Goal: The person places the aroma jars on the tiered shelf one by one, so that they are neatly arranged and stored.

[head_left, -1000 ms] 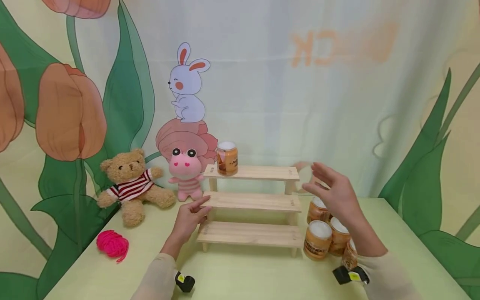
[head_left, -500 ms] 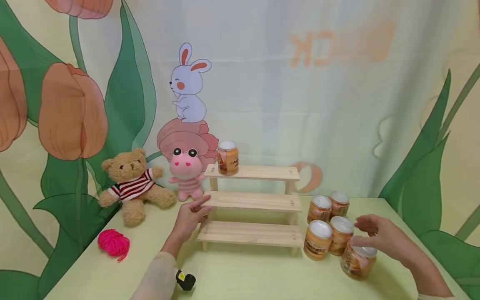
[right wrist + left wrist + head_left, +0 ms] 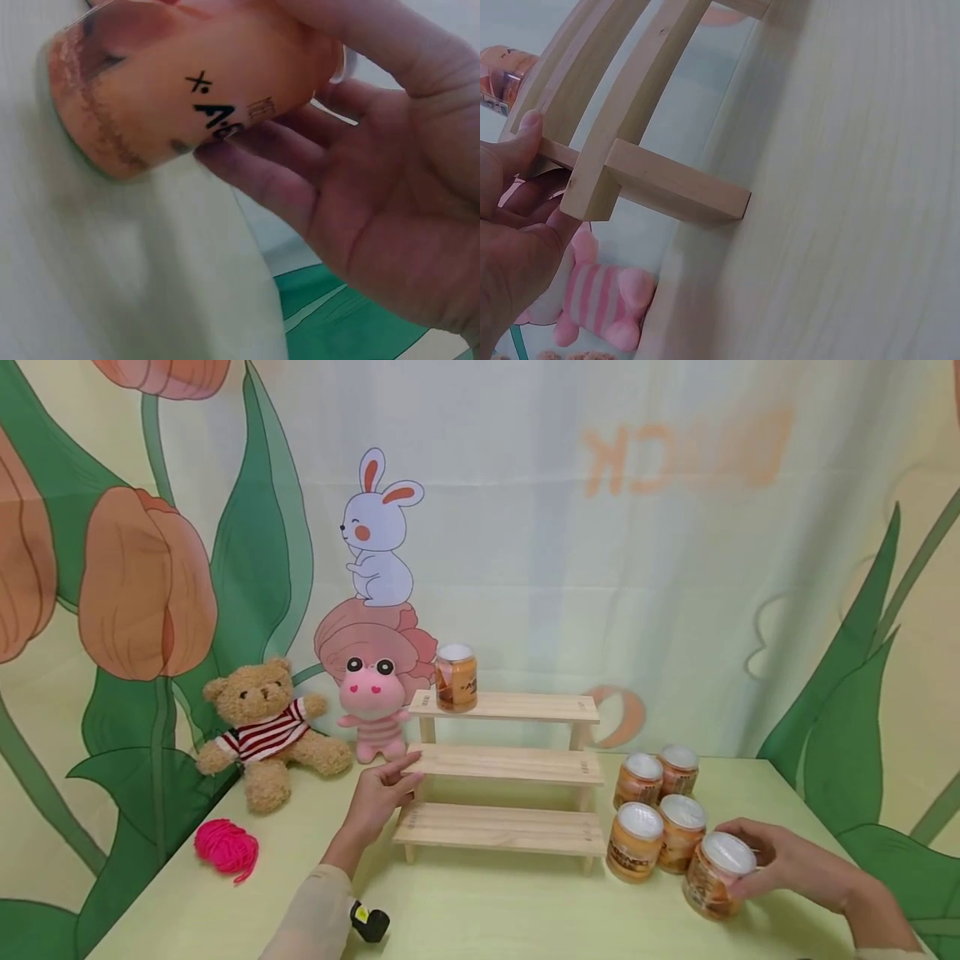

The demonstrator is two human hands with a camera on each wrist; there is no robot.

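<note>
A three-tier wooden display stand [image 3: 510, 763] stands mid-table. My left hand [image 3: 378, 800] holds it at the left end of the middle tier; in the left wrist view thumb and fingers [image 3: 531, 124] pinch the board's end. On the top tier, toward the left, sits one orange-brown can [image 3: 456, 678] with a white lid. My right hand [image 3: 795, 864] grips a matching can [image 3: 712, 878], the nearest of a group at the right. The right wrist view has its printed label [image 3: 217, 82] close up, with the thumb on one side and fingers curled round the other.
Several more cans [image 3: 636, 842] stand close together between the stand and my right hand. Along the left lie a teddy bear [image 3: 262, 718], a pink plush toy [image 3: 372, 702] and pink yarn [image 3: 227, 847]. A printed curtain [image 3: 525, 527] hangs behind the table.
My right hand has come down from beside the top tier to the nearest can and closed around it. My left hand stays on the stand.
</note>
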